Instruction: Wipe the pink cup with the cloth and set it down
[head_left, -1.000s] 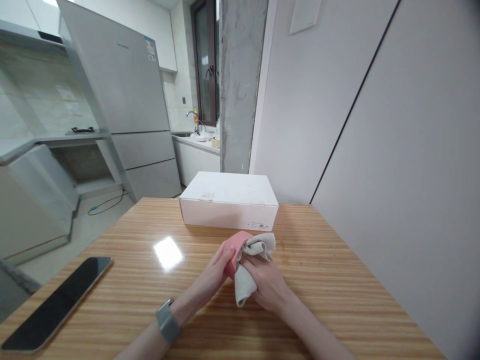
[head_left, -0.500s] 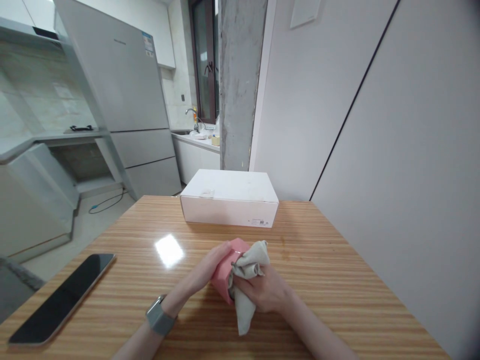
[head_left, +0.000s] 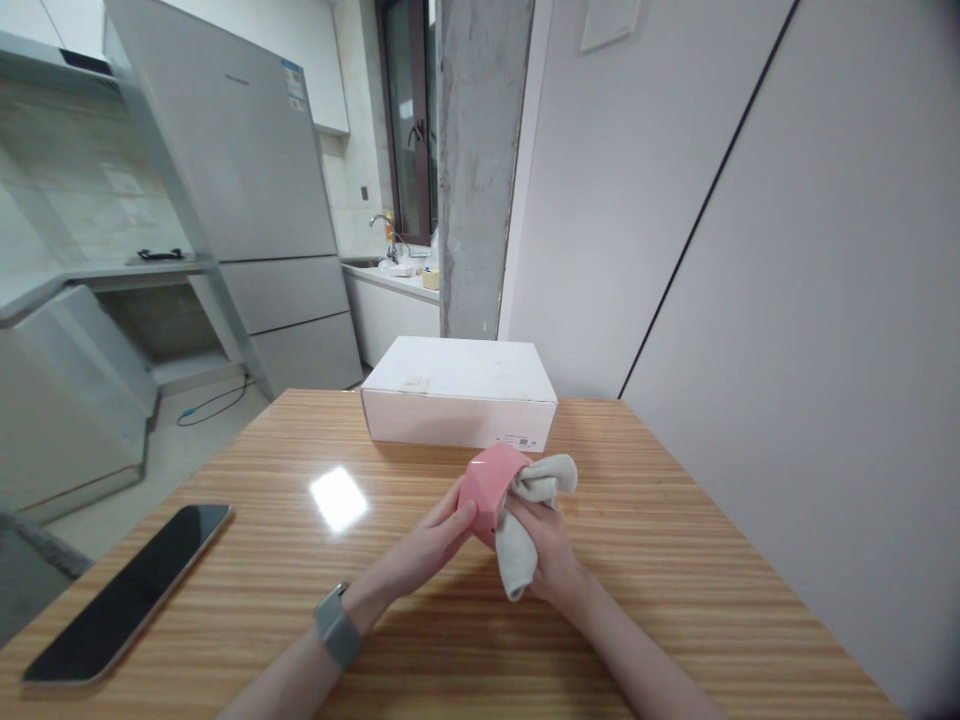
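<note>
Black, a phone [head_left: 127, 600] lies far left on my feed; the left hand [head_left: 435, 537] curls round the pink bowl [head_left: 487, 487] from outside, some fingers hidden; the bowl is over the wooden table [head_left: 675, 590], mouth turned right; nearest that mouth, I see the right hand [head_left: 551, 548] pinching a grey cloth [head_left: 515, 560] bunched there, tail hanging down.

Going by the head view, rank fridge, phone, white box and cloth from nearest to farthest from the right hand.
1. Cloth: in the right hand.
2. White box: at the far end of the table.
3. Phone: left side.
4. Fridge: left background.
</note>
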